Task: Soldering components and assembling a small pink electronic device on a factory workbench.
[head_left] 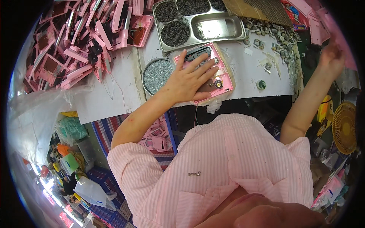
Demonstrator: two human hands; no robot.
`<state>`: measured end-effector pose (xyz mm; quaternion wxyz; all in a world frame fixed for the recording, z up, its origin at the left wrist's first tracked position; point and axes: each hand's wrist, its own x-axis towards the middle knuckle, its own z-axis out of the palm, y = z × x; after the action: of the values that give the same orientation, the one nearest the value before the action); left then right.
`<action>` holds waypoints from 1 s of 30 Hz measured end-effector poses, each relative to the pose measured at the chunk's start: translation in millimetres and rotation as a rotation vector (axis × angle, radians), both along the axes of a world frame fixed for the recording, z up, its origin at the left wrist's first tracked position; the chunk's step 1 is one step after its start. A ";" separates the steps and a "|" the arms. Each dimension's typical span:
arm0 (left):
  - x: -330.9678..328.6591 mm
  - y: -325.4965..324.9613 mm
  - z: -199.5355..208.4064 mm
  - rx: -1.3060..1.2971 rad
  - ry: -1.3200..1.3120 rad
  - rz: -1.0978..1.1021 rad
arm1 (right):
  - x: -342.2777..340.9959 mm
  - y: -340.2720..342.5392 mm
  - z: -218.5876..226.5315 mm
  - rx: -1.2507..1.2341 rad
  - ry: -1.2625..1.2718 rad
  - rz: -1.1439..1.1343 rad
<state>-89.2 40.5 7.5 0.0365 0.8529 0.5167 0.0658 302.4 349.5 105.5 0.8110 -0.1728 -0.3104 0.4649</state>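
Near the middle of the table lies a pink plastic housing [227, 80] with a dark part and a small round metal part in it. My left hand [192, 78] rests flat across it, fingers spread, hiding much of its inside. Thin wires hang from its near edge. Out at the far right, my right hand [330, 57] reaches up among pink plastic parts [316, 28]. Its fingers are blurred and partly hidden, so I cannot make out whether it grips one.
Left of the housing stands a round bowl of small silvery pieces [157, 77]. Behind is a metal tray [242, 32] with dark screws in its compartments. Pink assemblies [78, 53] pile up at the left; small metal motors [279, 47] are scattered right. A yellow fan [344, 127] stands lower right.
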 end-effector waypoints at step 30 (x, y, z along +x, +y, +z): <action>14.9 1.1 0.4 -0.002 -0.149 0.123 | -139.2 -131.1 -83.3 0.188 -0.763 0.331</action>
<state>-74.3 41.6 8.0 0.0713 0.8123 0.5640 0.1306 163.2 218.4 22.2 0.5645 -0.2056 -0.6529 0.4613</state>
